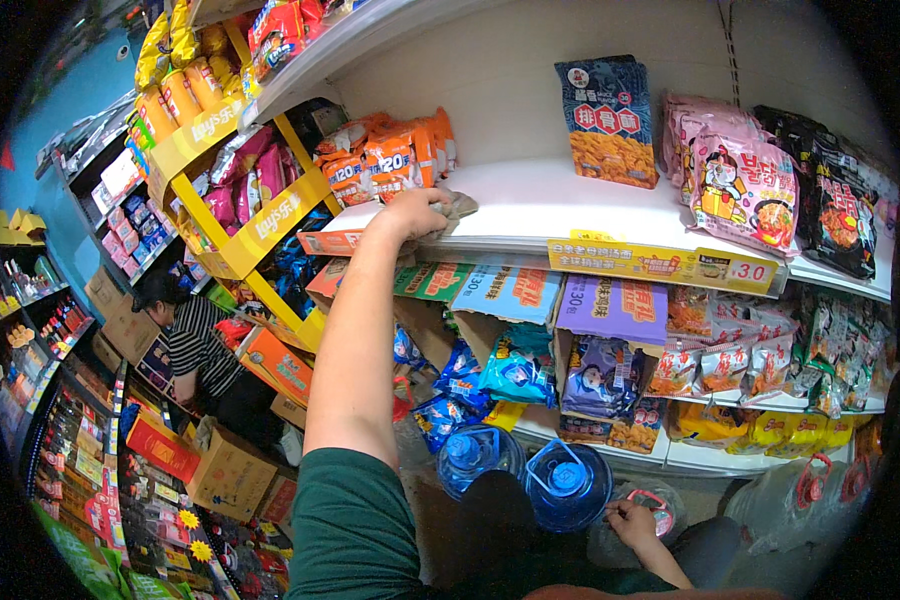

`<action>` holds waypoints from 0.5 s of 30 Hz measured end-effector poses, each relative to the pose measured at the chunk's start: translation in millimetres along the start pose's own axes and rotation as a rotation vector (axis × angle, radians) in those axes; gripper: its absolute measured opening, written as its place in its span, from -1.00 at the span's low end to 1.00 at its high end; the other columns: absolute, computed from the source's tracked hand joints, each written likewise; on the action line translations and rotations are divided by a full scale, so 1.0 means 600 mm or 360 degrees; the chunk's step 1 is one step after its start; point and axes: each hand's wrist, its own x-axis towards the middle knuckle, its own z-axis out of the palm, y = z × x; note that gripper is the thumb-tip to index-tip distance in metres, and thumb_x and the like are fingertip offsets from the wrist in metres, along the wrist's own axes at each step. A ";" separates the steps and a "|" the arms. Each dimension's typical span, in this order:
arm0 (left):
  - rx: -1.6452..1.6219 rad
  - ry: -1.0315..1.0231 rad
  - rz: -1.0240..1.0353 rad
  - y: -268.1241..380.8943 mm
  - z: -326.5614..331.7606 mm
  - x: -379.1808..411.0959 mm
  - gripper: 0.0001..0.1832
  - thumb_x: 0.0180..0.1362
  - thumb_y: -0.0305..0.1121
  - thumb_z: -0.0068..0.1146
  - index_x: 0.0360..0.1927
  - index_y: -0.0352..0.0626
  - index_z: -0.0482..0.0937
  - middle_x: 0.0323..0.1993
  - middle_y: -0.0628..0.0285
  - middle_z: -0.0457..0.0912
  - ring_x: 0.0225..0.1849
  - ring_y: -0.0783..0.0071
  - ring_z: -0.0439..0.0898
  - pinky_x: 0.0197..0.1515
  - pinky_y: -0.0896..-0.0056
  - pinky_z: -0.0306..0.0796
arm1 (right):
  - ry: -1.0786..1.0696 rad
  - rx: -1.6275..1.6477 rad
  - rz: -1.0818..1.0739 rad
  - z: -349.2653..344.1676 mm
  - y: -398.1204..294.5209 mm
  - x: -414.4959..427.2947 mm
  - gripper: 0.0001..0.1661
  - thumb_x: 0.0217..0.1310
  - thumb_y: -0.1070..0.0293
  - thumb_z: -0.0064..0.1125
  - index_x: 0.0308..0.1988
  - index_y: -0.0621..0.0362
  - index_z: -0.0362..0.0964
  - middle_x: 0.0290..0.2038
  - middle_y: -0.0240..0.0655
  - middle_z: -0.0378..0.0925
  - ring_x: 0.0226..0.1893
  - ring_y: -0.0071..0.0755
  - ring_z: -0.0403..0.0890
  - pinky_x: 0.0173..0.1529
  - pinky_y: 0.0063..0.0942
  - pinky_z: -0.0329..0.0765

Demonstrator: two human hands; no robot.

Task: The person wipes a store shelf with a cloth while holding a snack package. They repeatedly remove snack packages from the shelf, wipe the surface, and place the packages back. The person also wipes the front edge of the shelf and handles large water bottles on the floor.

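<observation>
My left hand [418, 216] reaches far forward and grips a crumpled grey-brown cloth [461, 206], pressed on the white shelf [510, 202] near its front edge. Just beyond it stand orange packets of instant noodles [397, 159]. Low down at the right, my right hand [631, 523] hangs with bent fingers beside a clear bottle with a red handle [649, 510]; whether it touches the bottle, I cannot tell. On the same shelf, a dark blue snack bag [607, 120] stands upright, and pink noodle packets [746, 187] stand farther right.
Below the shelf are open cartons [506, 292] of snacks and bagged goods. Large blue water bottles [568, 480] stand on the floor close to me. A yellow display rack [255, 217] is at the left; behind it a person in a striped shirt [202, 345] bends near cardboard boxes [232, 472].
</observation>
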 end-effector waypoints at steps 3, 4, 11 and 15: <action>0.0139 0.0067 -0.0072 0.002 -0.004 0.002 -0.48 -0.11 -0.30 0.24 0.04 0.14 0.63 -0.02 0.01 0.65 0.02 0.09 0.61 0.12 0.28 0.44 | 0.0051 -0.0068 -0.0067 -0.012 -0.018 -0.006 -0.68 0.19 0.03 0.16 -0.16 -0.09 0.63 -0.43 -0.19 0.66 -0.36 -0.02 0.68 -0.28 -0.12 0.57; 0.0173 0.0083 -0.0078 -0.001 -0.007 0.001 -0.48 -0.12 -0.32 0.23 0.04 0.15 0.63 -0.03 0.02 0.65 0.01 0.09 0.61 0.11 0.28 0.44 | 0.0040 -0.0072 -0.0060 -0.015 -0.025 -0.007 -0.69 0.19 0.03 0.15 -0.16 -0.10 0.63 -0.43 -0.20 0.66 -0.36 -0.03 0.68 -0.28 -0.12 0.57; 0.0803 0.0221 -0.0194 0.009 -0.003 0.007 -0.57 0.10 -0.42 0.04 0.07 0.17 0.62 0.01 0.13 0.62 0.08 0.13 0.57 0.09 0.12 0.45 | 0.0001 -0.0060 0.0020 -0.013 -0.021 -0.002 -0.70 0.20 0.04 0.16 -0.15 -0.11 0.63 -0.45 -0.25 0.66 -0.38 -0.07 0.68 -0.28 -0.15 0.57; 0.1171 0.0478 -0.0284 0.005 0.008 0.000 -0.71 0.17 -0.35 0.05 -0.06 0.08 0.67 0.07 0.23 0.54 0.16 0.11 0.44 0.09 -0.01 0.43 | -0.0023 -0.0047 0.0029 -0.012 -0.030 -0.002 -0.69 0.19 0.03 0.17 -0.14 -0.12 0.63 -0.47 -0.26 0.65 -0.41 -0.11 0.68 -0.29 -0.18 0.58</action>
